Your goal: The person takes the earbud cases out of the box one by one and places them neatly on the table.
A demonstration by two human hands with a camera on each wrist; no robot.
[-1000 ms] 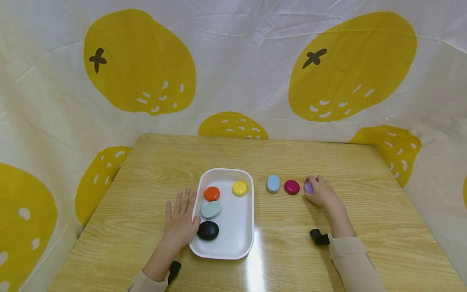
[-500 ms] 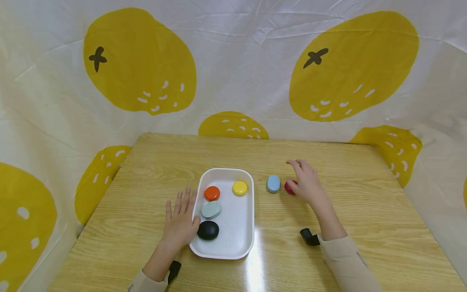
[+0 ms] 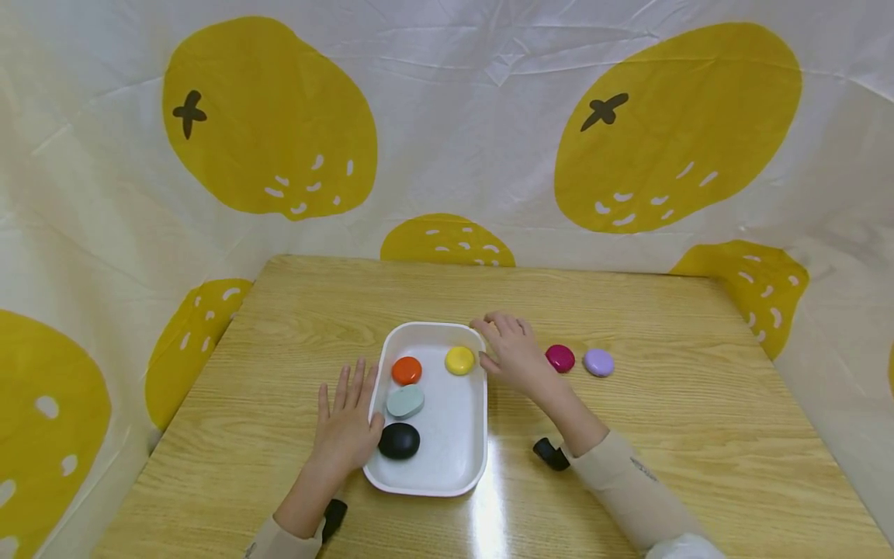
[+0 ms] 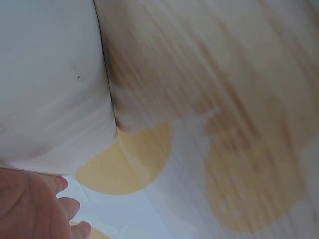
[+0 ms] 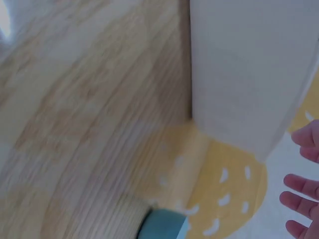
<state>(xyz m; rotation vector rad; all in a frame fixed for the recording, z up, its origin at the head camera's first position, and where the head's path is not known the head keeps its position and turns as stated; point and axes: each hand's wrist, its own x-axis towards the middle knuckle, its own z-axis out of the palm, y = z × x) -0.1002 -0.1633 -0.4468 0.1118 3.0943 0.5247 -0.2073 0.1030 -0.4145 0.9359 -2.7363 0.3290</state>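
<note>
A white tray point(image 3: 447, 458) holds an orange-red pebble-shaped piece point(image 3: 407, 370), a yellow one point(image 3: 459, 360), a pale grey-green one point(image 3: 405, 401) and a black one point(image 3: 399, 441). My left hand point(image 3: 347, 435) rests along the tray's left side, fingers straight, thumb at the rim near the black piece. By the tray's upper right corner hovers my right hand point(image 3: 513, 353), its fingers loosely bent with nothing between them. Under it, hidden in the head view, a blue piece point(image 5: 162, 225) shows on the table in the right wrist view.
Right of the right hand, a magenta piece point(image 3: 560, 358) and a lilac piece point(image 3: 599, 362) lie on the wooden table point(image 3: 663, 435). A white curtain point(image 3: 461, 116) with yellow fruit prints hangs behind the table and at its sides.
My right hand has let go of the lilac piece and moved left, past the magenta and blue pieces, to the tray's right rim. The left hand and the tray's contents look unmoved.
</note>
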